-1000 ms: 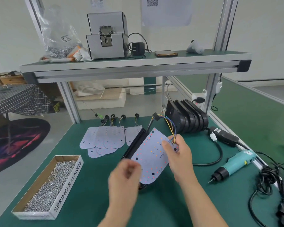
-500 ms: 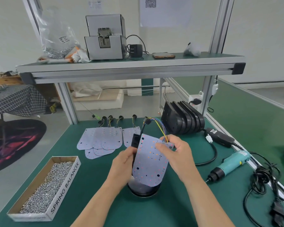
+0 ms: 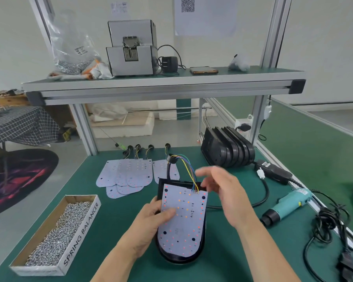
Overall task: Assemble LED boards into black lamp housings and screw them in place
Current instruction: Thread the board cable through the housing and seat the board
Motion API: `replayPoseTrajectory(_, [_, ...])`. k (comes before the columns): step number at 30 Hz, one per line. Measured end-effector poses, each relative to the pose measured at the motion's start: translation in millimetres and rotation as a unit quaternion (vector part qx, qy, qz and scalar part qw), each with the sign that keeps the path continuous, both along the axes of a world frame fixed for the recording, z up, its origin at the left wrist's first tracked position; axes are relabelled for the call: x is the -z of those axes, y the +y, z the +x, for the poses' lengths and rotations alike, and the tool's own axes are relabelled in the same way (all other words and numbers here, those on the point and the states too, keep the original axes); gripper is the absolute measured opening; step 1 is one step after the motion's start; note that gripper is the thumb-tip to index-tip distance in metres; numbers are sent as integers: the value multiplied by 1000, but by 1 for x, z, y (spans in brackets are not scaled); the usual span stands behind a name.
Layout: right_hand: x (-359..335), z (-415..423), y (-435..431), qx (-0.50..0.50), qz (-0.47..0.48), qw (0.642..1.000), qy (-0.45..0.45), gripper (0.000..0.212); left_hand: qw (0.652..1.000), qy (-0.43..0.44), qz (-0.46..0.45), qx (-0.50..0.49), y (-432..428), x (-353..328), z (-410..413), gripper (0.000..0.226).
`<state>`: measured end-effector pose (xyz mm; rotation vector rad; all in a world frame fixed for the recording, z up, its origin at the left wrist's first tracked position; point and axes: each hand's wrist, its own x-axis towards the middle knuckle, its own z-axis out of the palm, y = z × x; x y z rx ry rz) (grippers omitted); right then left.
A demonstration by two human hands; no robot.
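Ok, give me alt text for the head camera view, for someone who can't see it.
A person's left hand holds an LED board in a black lamp housing on a green bench, while the open right hand hovers by the board's wired end. A box of screws lies left, spare boards behind, a teal electric screwdriver right.

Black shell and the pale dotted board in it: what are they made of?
The black shell looks like moulded plastic, smooth with a faint sheen on its rounded rim; painted metal cannot be ruled out. The pale board looks like a thin, stiff circuit board coated matte white, dotted with orange and red parts and dark holes; its core is hidden.
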<state>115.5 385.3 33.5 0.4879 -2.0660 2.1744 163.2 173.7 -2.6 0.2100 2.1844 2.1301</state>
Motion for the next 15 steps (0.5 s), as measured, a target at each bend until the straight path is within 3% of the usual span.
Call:
replayPoseTrajectory(1, [-7, -3, 4, -7, -1, 1000, 11, 25, 1000, 1, 0, 2, -1, 0, 1, 47])
replayPoseTrajectory(4, [-32, -15, 5, -109, 108, 986, 69, 69, 999, 9, -25, 32, -2, -3, 1, 45])
replayPoseTrajectory(5, [-41, -19, 2, -135, 150, 975, 90, 70, 999, 12, -34, 40, -2, -5, 2, 45])
replayPoseTrajectory(10, [-66, -24, -12, -145, 191, 961, 139, 30, 997, 16, -49, 49, -3, -11, 3, 42])
replayPoseTrajectory(15, [-60, -16, -12, -79, 318, 916, 233, 25, 999, 22, -1, 46, -10, -18, 4, 41])
